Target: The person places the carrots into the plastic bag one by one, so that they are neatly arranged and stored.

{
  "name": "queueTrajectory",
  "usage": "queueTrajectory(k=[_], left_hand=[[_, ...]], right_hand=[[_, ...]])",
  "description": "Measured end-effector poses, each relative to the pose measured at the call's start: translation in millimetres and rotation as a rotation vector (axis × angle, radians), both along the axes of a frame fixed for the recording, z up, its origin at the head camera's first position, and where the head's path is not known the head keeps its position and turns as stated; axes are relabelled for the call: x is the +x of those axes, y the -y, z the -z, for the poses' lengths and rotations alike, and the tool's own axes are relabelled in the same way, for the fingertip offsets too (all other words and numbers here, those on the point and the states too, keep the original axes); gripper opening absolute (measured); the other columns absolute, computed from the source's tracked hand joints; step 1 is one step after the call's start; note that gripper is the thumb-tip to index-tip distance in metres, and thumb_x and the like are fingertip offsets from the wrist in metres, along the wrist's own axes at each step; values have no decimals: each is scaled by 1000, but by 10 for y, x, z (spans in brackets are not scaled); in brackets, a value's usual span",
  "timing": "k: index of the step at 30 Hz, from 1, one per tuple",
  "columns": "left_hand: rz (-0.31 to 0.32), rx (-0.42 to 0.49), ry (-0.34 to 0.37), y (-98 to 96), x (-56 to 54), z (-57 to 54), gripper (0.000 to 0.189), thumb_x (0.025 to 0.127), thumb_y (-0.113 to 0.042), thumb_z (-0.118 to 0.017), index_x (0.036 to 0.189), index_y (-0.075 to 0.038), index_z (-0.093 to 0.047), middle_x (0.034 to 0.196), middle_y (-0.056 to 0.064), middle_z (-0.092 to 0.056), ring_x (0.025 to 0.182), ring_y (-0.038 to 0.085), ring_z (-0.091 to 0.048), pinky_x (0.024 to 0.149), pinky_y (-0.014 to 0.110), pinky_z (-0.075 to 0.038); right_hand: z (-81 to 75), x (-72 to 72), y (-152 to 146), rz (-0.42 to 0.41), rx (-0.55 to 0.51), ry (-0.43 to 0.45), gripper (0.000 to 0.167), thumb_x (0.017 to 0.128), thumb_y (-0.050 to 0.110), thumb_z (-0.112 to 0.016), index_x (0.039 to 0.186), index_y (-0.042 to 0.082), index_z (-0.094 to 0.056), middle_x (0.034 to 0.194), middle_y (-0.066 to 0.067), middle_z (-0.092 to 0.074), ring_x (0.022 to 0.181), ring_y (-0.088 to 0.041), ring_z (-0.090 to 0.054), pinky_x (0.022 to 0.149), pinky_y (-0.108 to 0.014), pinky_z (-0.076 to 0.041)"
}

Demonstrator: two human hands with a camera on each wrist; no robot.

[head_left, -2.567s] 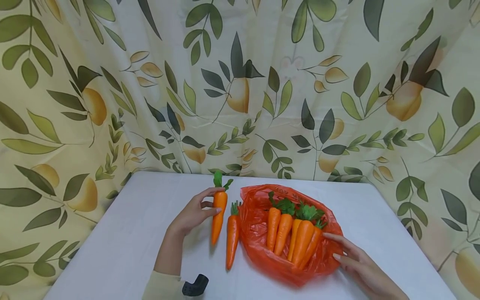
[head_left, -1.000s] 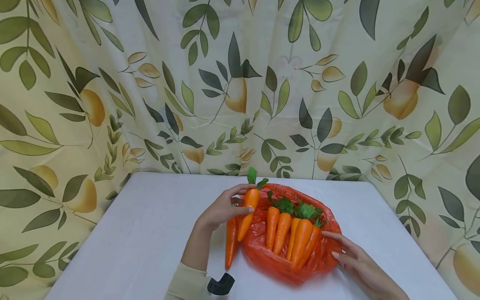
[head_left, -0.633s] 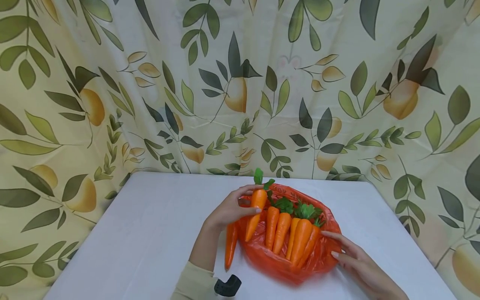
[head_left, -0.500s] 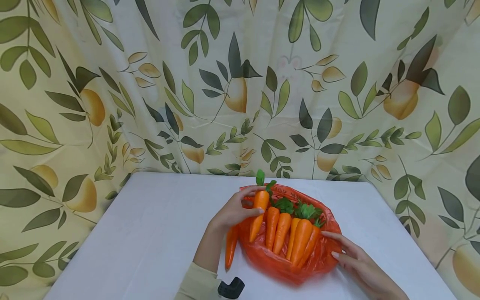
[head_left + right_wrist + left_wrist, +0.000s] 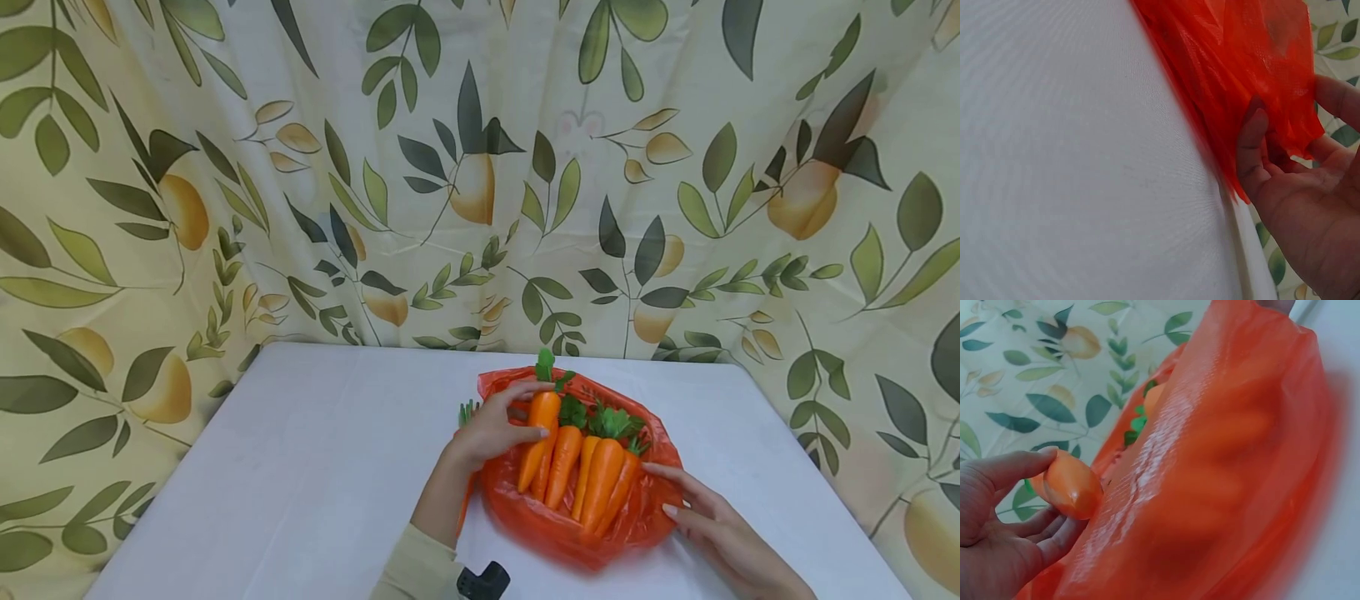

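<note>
My left hand point(image 5: 491, 429) pinches an orange carrot point(image 5: 544, 408) with a green top between thumb and fingers. It holds the carrot tilted over the left part of an open red plastic bag point(image 5: 637, 537). In the left wrist view the carrot's pointed end point(image 5: 1075, 490) faces the camera beside the bag wall point(image 5: 1210, 456). Several carrots point(image 5: 603, 479) lie side by side in the bag, leafy ends away from me. My right hand point(image 5: 708, 517) holds the bag's right side; in the right wrist view red plastic point(image 5: 1272, 75) runs between its thumb and fingers.
Another carrot point(image 5: 468, 412) lies on the white table point(image 5: 337, 467) left of the bag, mostly hidden by my left forearm. A black wrist device point(image 5: 483, 581) sits at my left sleeve. Behind the table hangs a leaf-patterned curtain point(image 5: 480, 275).
My left hand has carried its carrot rightward from the table's left side, past the loose carrot, to above the carrots in the bag. My right hand and the bag have stayed nearly still.
</note>
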State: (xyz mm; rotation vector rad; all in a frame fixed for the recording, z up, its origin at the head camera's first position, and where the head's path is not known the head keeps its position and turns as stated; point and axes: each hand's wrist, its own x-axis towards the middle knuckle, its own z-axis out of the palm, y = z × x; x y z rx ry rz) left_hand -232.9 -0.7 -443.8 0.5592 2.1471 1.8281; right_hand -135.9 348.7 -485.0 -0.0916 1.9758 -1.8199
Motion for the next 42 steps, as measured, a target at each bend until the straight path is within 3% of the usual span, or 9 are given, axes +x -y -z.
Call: queueTrajectory(k=[6,11,20,26,33,42], left_hand=[[1,-8,-7,-80,-6,24,55,91,-6,-79,141,-26,-65,131,0,-56,109,23,-59,87,36,-57],[10,-16,5,-144,18,31,56,90,-5,-80,139,-26,-66,126,-3,-57,109,21,-57,85,35,-57],[52,-33,45,-306,88,97,55,90,-6,-81,138,-29,-66,122,-6,-57,105,20,-58,79,34,-58],[67,-31,49,-376,129,133,57,89,-5,-82,137,-31,-67,121,-9,-57,102,20,-57,76,32,-58],[56,-75,21,-418,173,149,55,89,-8,-82,136,-34,-68,123,-11,-57,101,17,-56,76,30,-57],[41,-144,-5,-465,213,175,55,90,-7,-81,132,-39,-69,127,-10,-52,102,16,-54,77,30,-54]], right_hand=[[7,-1,2,-3,1,-1,55,109,19,-52,161,18,-36,147,19,-39,121,11,-48,99,-25,-47],[16,1,7,16,14,10,54,108,21,-53,161,20,-38,158,5,-31,119,10,-48,99,-26,-49],[5,9,9,-11,-15,-6,54,109,20,-52,161,18,-36,142,25,-44,122,10,-48,100,-24,-47],[2,2,8,-13,-14,3,54,109,20,-51,161,20,-36,143,24,-42,121,10,-48,99,-25,-48],[-9,-2,16,9,6,17,57,109,21,-53,162,17,-34,154,12,-37,122,9,-47,100,-26,-47],[-20,22,17,-17,-11,-14,55,109,18,-51,162,16,-34,142,26,-46,123,10,-47,100,-24,-46]])
